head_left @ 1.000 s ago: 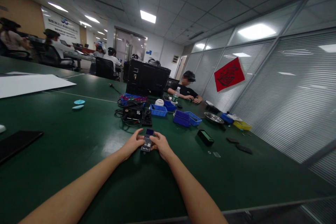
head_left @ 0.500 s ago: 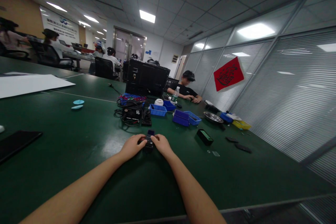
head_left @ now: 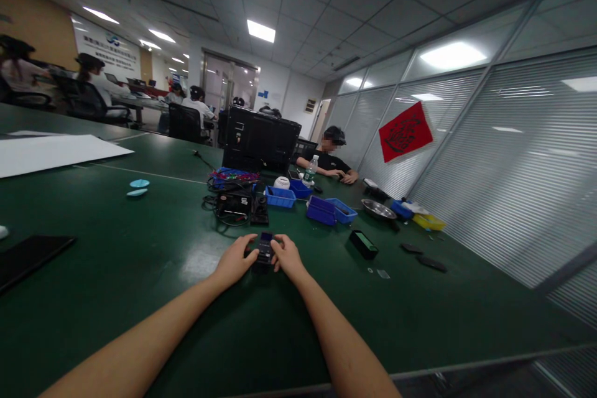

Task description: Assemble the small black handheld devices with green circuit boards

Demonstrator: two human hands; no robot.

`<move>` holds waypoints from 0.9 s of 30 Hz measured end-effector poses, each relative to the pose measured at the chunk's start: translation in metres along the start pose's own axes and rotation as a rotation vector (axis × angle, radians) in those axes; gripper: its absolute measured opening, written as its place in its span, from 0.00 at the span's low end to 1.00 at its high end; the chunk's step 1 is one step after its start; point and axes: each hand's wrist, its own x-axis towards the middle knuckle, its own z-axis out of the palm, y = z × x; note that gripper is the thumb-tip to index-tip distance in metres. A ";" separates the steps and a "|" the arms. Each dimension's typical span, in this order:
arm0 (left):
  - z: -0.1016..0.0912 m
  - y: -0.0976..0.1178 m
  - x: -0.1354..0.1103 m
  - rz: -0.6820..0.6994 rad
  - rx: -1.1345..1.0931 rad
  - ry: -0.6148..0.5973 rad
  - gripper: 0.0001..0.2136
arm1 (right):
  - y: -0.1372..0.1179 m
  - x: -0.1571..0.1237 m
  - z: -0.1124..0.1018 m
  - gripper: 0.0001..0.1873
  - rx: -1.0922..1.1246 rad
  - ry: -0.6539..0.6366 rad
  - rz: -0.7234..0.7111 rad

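Observation:
Between my two hands a small black device (head_left: pixel 264 256) rests on the green table, with a dark purplish flap (head_left: pixel 266 237) standing up at its far end. My left hand (head_left: pixel 236 257) grips its left side, thumb toward the near top edge and fingers curled along the flank. On the right side my right hand (head_left: pixel 286 256) holds it, thumb near the top and fingertips bent down beside it. What kind of device it is, I cannot make out. Beyond it lie a black box with cables (head_left: pixel 233 204) and a flat black part (head_left: pixel 260 208).
Blue trays (head_left: pixel 280 198), a white ball (head_left: pixel 282 182), a water bottle (head_left: pixel 311 170) and a black monitor (head_left: pixel 262 140) stand farther back. To the right are a black-and-green box (head_left: pixel 364 244), a metal bowl (head_left: pixel 379 209) and flat black pieces (head_left: pixel 431 263). A co-worker (head_left: pixel 334 158) sits across.
My right hand has shifted slightly right, its fingers now showing lower beside the device. More of the device's top and raised flap shows. My left hand has barely moved.

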 end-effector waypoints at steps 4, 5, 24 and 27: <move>-0.001 0.003 -0.003 0.064 0.025 0.017 0.24 | -0.002 -0.004 0.004 0.23 0.227 -0.150 0.016; -0.001 0.003 -0.004 0.085 0.043 0.025 0.27 | -0.001 -0.005 0.005 0.24 0.254 -0.205 0.005; -0.012 0.007 -0.014 -0.091 0.425 0.015 0.32 | 0.028 0.023 -0.034 0.13 0.091 0.116 -0.097; -0.025 0.009 -0.016 -0.127 0.469 0.033 0.31 | 0.031 0.024 -0.041 0.12 0.085 0.150 -0.111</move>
